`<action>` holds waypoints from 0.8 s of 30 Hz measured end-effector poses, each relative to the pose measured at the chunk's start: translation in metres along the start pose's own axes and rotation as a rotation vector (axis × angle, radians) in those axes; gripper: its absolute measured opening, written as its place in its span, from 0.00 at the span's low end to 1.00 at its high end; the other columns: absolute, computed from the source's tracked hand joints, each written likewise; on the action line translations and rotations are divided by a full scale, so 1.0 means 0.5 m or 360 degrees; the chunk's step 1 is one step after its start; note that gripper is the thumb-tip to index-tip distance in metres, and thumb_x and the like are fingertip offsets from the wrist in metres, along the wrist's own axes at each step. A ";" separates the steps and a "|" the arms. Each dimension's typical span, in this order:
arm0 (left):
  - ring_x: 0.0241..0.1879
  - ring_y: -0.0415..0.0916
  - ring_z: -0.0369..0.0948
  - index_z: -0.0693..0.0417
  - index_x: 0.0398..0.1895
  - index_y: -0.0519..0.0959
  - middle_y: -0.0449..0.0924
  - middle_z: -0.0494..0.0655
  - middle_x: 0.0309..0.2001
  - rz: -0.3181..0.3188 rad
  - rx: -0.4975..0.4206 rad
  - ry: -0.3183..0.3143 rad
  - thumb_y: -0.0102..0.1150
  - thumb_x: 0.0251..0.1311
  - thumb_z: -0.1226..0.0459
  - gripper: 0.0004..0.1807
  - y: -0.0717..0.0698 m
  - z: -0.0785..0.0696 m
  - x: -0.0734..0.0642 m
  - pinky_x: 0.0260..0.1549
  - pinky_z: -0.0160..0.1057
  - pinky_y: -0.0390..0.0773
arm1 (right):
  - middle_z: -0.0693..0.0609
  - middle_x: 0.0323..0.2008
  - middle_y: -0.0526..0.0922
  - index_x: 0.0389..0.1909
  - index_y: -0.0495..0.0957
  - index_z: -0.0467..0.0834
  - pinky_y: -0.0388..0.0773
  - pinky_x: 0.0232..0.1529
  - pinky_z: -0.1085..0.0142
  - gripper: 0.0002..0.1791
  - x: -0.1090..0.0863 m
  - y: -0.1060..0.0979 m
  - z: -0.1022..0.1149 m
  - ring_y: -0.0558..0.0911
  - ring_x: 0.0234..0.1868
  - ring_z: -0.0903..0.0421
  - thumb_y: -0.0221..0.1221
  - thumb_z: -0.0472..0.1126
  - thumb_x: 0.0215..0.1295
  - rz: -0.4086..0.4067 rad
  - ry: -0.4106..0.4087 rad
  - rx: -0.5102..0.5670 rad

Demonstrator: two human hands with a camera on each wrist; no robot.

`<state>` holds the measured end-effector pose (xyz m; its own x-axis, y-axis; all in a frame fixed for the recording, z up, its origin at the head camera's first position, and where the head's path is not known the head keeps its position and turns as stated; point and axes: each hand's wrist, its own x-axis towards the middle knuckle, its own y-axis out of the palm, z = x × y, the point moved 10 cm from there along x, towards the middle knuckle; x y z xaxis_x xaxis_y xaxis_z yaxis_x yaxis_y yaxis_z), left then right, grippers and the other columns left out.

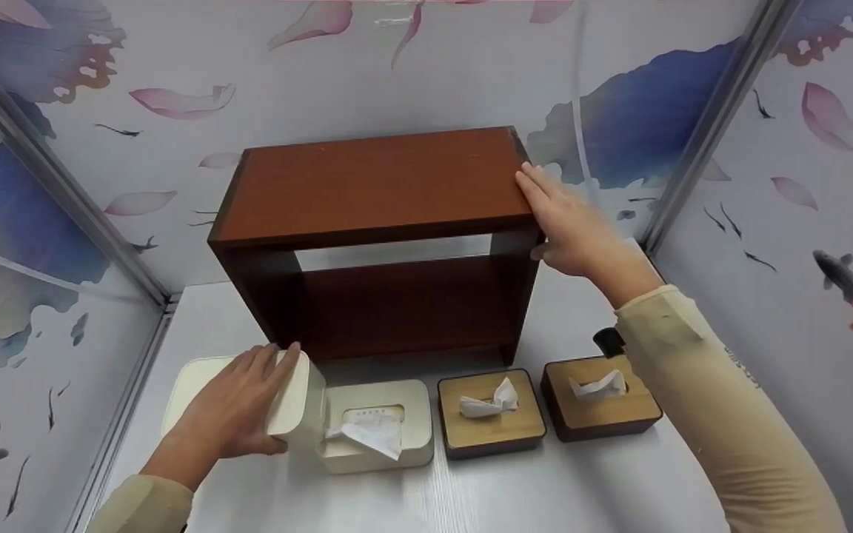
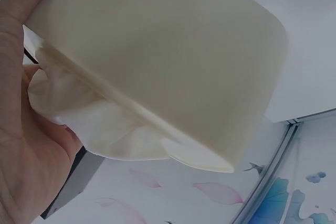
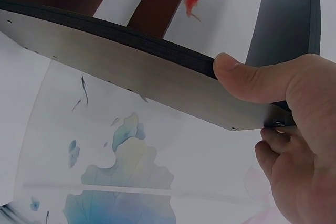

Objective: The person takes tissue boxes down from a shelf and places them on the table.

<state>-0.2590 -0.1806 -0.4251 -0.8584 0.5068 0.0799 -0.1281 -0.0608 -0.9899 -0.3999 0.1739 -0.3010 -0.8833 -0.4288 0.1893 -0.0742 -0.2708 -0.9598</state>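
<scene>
My left hand (image 1: pixel 238 400) grips a cream tissue box (image 1: pixel 293 392) at the left, fingers over its top and thumb at its near edge. In the left wrist view, white tissue (image 2: pixel 105 119) bulges between the palm and the smooth box. My right hand (image 1: pixel 563 222) holds the right side of a reddish-brown wooden shelf (image 1: pixel 375 185) near its top. In the right wrist view the thumb (image 3: pixel 247 77) presses the black front edge and the other fingers bend behind the side panel (image 3: pixel 157 77). The shelf stands upright with an open front.
In front of the shelf stand a second cream tissue box (image 1: pixel 415 414) and two dark boxes with wood tops, a middle one (image 1: pixel 463 429) and a right one (image 1: pixel 582 411), each with tissue sticking out. The white table (image 1: pixel 463 496) meets printed wall panels (image 1: pixel 426 74) behind and at both sides.
</scene>
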 end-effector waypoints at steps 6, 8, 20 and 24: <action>0.60 0.70 0.57 0.60 0.72 0.59 0.69 0.62 0.60 -0.0025 0.0036 -0.0017 0.80 0.18 0.39 0.72 0.019 0.028 -0.022 0.63 0.53 0.72 | 0.42 0.78 0.44 0.77 0.44 0.39 0.53 0.75 0.46 0.60 -0.001 0.000 0.000 0.51 0.77 0.38 0.71 0.27 0.46 0.0010 0.0003 0.0002; 0.60 0.70 0.57 0.60 0.72 0.59 0.69 0.62 0.60 -0.0018 0.0054 -0.0016 0.80 0.18 0.40 0.71 0.030 0.035 -0.027 0.64 0.53 0.71 | 0.42 0.78 0.44 0.77 0.44 0.39 0.53 0.75 0.46 0.60 -0.001 0.000 0.001 0.51 0.77 0.38 0.71 0.27 0.46 0.0012 0.0000 0.0003; 0.64 0.67 0.60 0.60 0.73 0.58 0.67 0.66 0.63 0.0109 -0.0017 -0.0086 0.80 0.22 0.42 0.69 0.121 0.068 -0.047 0.64 0.55 0.70 | 0.42 0.78 0.45 0.77 0.44 0.39 0.54 0.75 0.46 0.59 -0.003 -0.002 0.005 0.51 0.77 0.40 0.71 0.27 0.47 -0.0012 -0.0016 -0.0042; 0.62 0.68 0.61 0.61 0.72 0.59 0.68 0.67 0.62 0.0098 -0.0023 -0.0077 0.80 0.21 0.41 0.69 0.152 0.067 -0.051 0.63 0.55 0.71 | 0.42 0.78 0.45 0.77 0.45 0.39 0.54 0.75 0.46 0.59 -0.002 -0.001 0.004 0.51 0.77 0.40 0.71 0.27 0.47 -0.0019 -0.0019 -0.0030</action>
<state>-0.2636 -0.2269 -0.4982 -0.8876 0.4601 0.0242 -0.0677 -0.0782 -0.9946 -0.3980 0.1729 -0.3004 -0.8768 -0.4358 0.2030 -0.0935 -0.2596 -0.9612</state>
